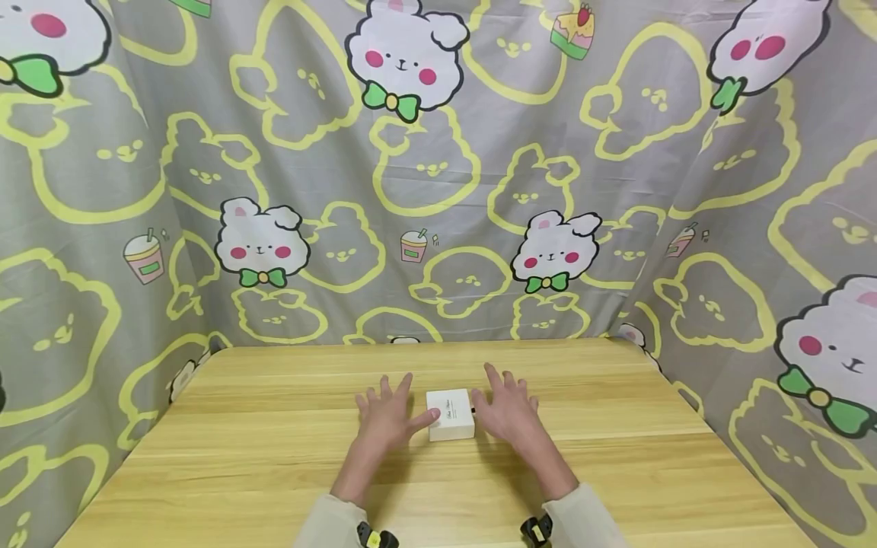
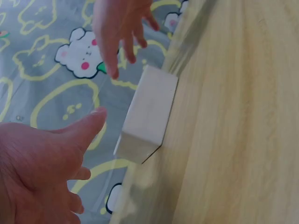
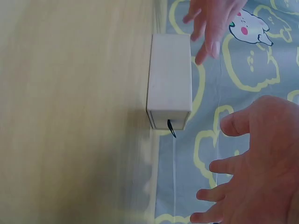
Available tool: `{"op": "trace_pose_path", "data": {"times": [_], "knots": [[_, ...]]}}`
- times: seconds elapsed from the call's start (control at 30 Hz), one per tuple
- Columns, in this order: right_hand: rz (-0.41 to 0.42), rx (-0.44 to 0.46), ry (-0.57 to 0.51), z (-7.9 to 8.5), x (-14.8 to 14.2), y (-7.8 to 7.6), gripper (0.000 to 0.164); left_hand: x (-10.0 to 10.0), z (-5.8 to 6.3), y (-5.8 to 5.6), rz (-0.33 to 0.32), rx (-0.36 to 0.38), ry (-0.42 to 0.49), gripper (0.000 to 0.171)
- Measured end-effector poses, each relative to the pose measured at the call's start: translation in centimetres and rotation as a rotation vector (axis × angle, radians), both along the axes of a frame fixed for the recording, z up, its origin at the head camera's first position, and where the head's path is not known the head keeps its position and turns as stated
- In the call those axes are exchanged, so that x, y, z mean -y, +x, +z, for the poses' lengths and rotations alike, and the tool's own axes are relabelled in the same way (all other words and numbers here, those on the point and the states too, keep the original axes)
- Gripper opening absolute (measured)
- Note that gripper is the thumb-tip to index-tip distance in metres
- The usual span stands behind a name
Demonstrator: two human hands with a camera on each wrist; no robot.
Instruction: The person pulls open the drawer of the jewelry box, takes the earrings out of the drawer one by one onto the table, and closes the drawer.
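A small white box (image 1: 450,428) with dark printed lettering on its top sits on the wooden table between two spread hands. From its right end a short black ribbon tab (image 3: 172,128) sticks out, seen in the right wrist view. To the left, the left hand (image 1: 386,416) has its fingers apart, and its thumb overlaps the box's left edge in the head view. On the other side the right hand (image 1: 508,409) holds nothing, its fingers spread and its thumb close beside the ribbon end. Both wrist views show a gap between thumb and box.
The light wooden table (image 1: 274,457) carries the box near its middle. A grey curtain (image 1: 329,175) with yellow outlines and white cartoon animals hangs behind the table and along both sides. Dark straps with small devices (image 1: 537,530) are worn at the cream sleeve cuffs.
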State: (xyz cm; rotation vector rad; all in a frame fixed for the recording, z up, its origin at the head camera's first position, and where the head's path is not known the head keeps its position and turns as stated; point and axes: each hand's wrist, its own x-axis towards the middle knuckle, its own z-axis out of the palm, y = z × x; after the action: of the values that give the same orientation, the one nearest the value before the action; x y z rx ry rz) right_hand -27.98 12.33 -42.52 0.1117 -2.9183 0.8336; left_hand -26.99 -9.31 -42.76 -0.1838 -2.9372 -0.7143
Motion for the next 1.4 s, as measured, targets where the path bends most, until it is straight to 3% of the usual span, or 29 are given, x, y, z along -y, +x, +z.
{"op": "trace_pose_path", "data": {"times": [0.47, 0.77, 1.13, 1.4], "knots": [[0.039, 0.038, -0.122, -0.6, 0.8, -0.2, 0.063, -0.7, -0.6, -0.1, -0.041, 0.074, 0.141, 0.089], [0.06, 0.044, -0.124, -1.1, 1.3, -0.2, 0.062, -1.0, -0.8, -0.1, -0.077, 0.105, 0.209, 0.088], [0.069, 0.105, -0.11, -1.0, 1.2, -0.1, 0.067, -1.6, -0.8, 0.0, -0.076, 0.116, 0.227, 0.09], [0.11, 0.065, -0.113, -1.0, 1.3, -0.2, 0.057, -1.7, -1.0, 0.0, -0.112, 0.11, 0.225, 0.086]]}}
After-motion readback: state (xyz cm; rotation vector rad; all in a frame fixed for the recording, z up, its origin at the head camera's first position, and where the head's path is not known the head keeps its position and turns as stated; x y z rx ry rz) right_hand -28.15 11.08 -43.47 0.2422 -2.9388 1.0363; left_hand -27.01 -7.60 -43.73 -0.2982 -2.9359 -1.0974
